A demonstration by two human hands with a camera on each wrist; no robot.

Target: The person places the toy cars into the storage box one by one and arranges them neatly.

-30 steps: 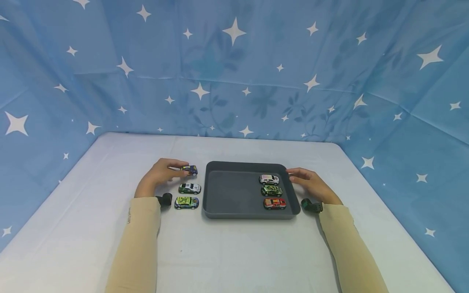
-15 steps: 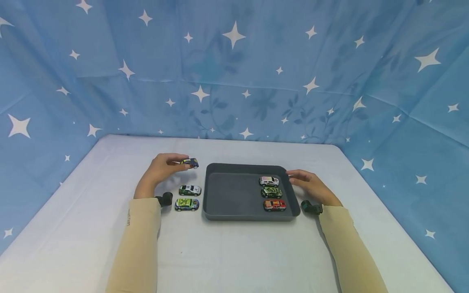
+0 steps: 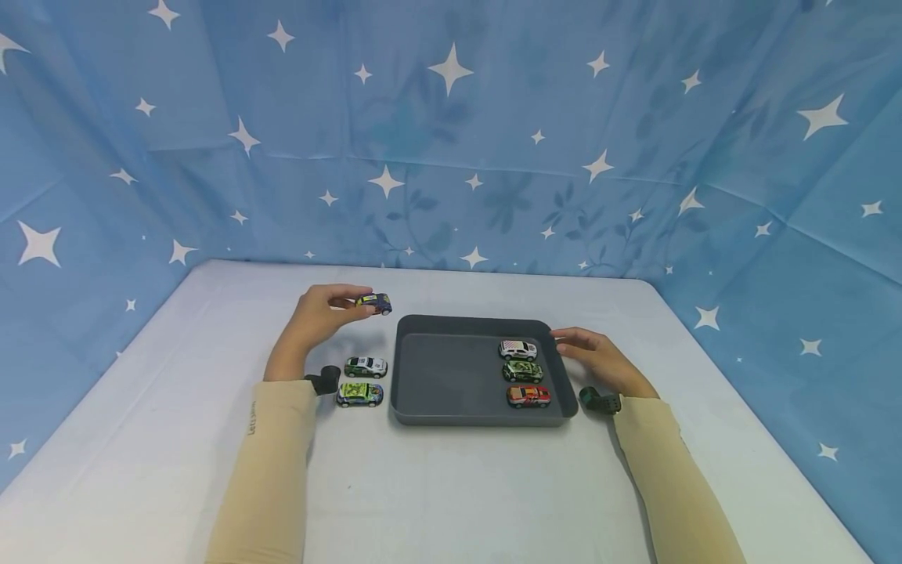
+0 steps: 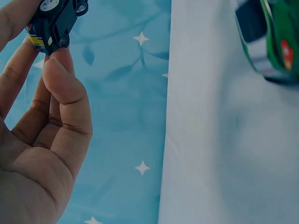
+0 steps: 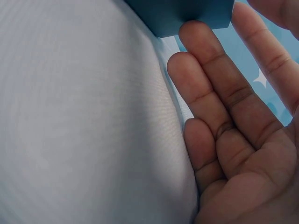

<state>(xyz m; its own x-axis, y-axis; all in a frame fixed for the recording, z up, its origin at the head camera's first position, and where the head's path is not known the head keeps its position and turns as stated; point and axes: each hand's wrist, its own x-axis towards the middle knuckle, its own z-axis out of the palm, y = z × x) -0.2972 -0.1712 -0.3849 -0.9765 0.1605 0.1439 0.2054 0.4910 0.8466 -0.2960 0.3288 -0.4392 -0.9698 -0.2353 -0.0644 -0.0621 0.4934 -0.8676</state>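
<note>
My left hand (image 3: 320,315) pinches a dark blue toy car (image 3: 374,303) with yellow marks between thumb and fingers, raised above the table left of the tray. In the left wrist view its wheels and underside (image 4: 49,18) show at the top. My right hand (image 3: 597,356) touches the right wall of the grey tray (image 3: 479,418) near its far corner, with fingers fairly straight. Inside the tray, along its right side, stand a white toy car (image 3: 517,349), a green camouflage toy car (image 3: 523,371) and a red-orange toy car (image 3: 528,396).
Left of the tray, a white and green toy car (image 3: 366,366) stands behind a yellow-green one (image 3: 360,394). A white cloth covers the table (image 3: 451,493). Behind it hangs a blue curtain (image 3: 423,141) with white stars.
My left hand has lifted the dark blue toy car from the table, moving it away from me and slightly right. The right hand stays at the tray's wall.
</note>
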